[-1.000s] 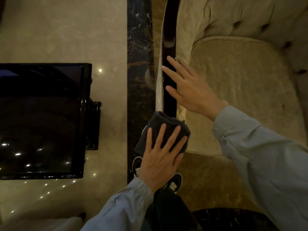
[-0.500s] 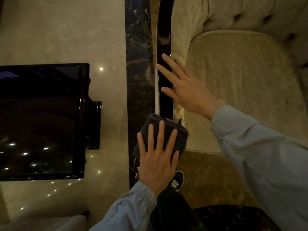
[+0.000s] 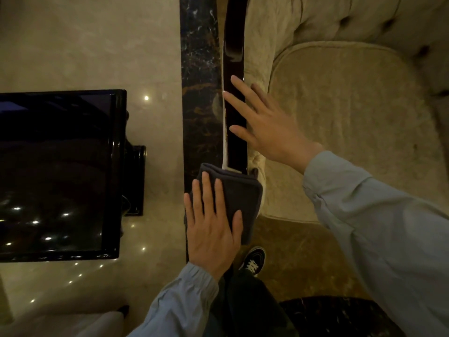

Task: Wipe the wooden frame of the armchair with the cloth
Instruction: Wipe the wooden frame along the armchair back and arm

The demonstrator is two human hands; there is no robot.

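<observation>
The armchair's dark glossy wooden arm rail (image 3: 233, 49) runs from the top of the view down toward me, beside the cream tufted seat cushion (image 3: 347, 122). A folded dark grey cloth (image 3: 239, 195) covers the rail's near end. My left hand (image 3: 211, 224) lies flat on the cloth, fingers spread, pressing it down. My right hand (image 3: 264, 125) rests open on the rail farther along, fingers apart and pointing up-left, holding nothing.
A black glossy side table (image 3: 60, 171) stands to the left on the pale marble floor (image 3: 92, 45). A dark marble floor strip (image 3: 198, 81) runs between table and chair. My shoe (image 3: 254, 261) shows below the cloth.
My left hand has drawn the cloth toward me to the near end of the rail, turning slightly leftward. My right hand has stayed on the rail in about the same place.
</observation>
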